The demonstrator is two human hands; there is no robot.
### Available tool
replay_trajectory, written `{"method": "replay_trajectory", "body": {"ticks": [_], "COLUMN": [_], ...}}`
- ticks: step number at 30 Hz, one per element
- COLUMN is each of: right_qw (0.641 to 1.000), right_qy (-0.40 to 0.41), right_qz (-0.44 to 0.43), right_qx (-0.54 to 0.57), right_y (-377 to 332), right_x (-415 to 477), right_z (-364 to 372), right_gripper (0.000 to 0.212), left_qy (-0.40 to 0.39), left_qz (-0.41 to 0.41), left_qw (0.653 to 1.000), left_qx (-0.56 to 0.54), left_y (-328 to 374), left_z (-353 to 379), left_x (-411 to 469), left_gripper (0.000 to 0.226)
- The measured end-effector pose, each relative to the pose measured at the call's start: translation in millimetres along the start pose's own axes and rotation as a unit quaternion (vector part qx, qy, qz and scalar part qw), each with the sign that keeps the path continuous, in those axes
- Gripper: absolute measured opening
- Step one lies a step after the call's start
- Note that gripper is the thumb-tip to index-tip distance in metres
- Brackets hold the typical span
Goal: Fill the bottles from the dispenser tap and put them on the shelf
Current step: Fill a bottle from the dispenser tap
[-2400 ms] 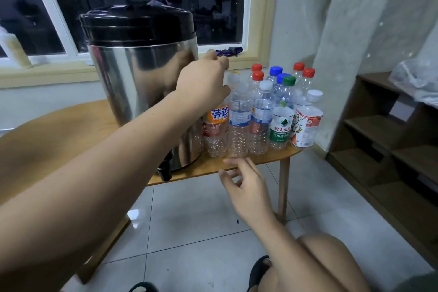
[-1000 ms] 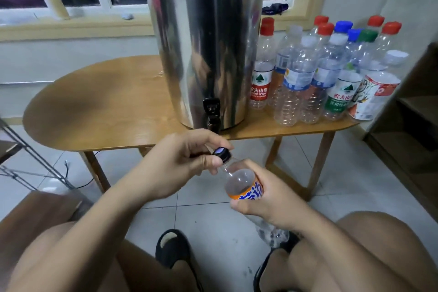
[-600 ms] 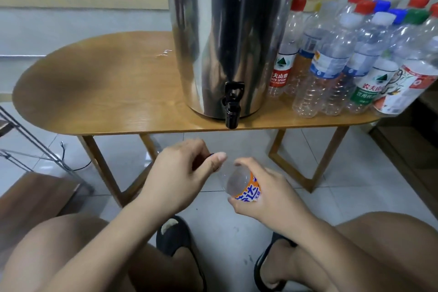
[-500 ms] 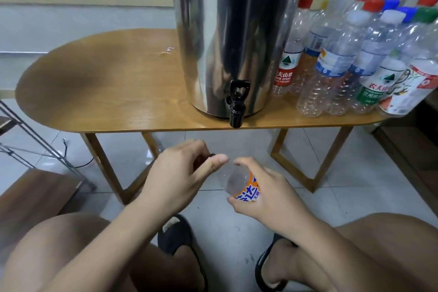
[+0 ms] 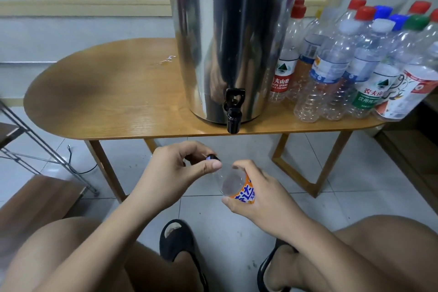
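Taken off the table, the bottle sits gripped in the right hand, and the left hand could drop the cap from its light fingertip pinch.

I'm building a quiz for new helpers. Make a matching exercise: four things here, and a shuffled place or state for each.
1 dark cap
2 orange-label bottle
3 tap
4 green-cap bottle

A on the table beside the dispenser
B pinched by the left hand
C at the table's front edge
D gripped by the right hand

Pairs: 1-B, 2-D, 3-C, 4-A
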State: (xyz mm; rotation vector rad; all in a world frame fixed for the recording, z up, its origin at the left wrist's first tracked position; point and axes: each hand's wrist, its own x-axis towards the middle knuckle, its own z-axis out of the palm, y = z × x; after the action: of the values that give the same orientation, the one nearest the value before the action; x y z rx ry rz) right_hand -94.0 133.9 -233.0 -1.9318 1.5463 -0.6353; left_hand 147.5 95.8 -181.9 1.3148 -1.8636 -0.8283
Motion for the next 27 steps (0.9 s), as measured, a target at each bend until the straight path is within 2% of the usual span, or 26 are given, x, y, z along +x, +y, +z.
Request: {"method": "replay_trajectory", "body": {"ticks": [2, 7, 9, 11, 13, 16, 19, 27], "right_qw": [1.000, 0.998, 0.998, 0.999, 0.998, 0.998, 0.998, 0.995], "right_qy": [0.014, 0.046, 0.048, 0.048, 0.052, 0.045, 0.021, -0.048], "right_qz": [-0.013, -0.019, -0.007, 0.007, 0.013, 0.006, 0.004, 0.009], "right_qx": [-0.012, -0.038, -0.031, -0.025, -0.024, -0.036, -0.051, -0.085], "right_y": [-1.9, -4.3, -5.6, -6.4, -7.6, -9.8, -10.5, -9.9], "right_x": [4.2, 12.0, 12.6, 14.4, 17.3, 19.3, 18.2, 19.5], "right_z": [-3.2, -2.0, -0.4, 0.5, 0.8, 0.7, 1.5, -19.0], "right_gripper": [0.065, 0.068, 0.067, 0.066, 0.065, 0.067, 0.069, 0.076], "left_qy": [0.029, 0.058, 0.059, 0.029, -0.036, -0.083, -0.069, 0.047], "left_qz": [-0.012, -0.008, 0.014, 0.042, 0.052, 0.084, 0.085, 0.109], "left_qw": [0.999, 0.979, 0.982, 0.994, 0.998, 0.993, 0.994, 0.990], "left_qx": [0.039, 0.194, 0.178, 0.102, 0.024, 0.005, 0.027, 0.074], "left_y": [8.2, 0.4, -6.3, -10.2, -12.0, -21.8, -31.5, -19.2], "left_z": [2.1, 6.0, 4.0, -0.8, -6.7, -13.7, -15.9, 4.3], "left_x": [4.5, 19.0, 18.6, 13.2, 7.9, 9.1, 14.0, 19.9], "left_gripper": [0.032, 0.069, 0.071, 0.066, 0.051, 0.032, 0.026, 0.029]}}
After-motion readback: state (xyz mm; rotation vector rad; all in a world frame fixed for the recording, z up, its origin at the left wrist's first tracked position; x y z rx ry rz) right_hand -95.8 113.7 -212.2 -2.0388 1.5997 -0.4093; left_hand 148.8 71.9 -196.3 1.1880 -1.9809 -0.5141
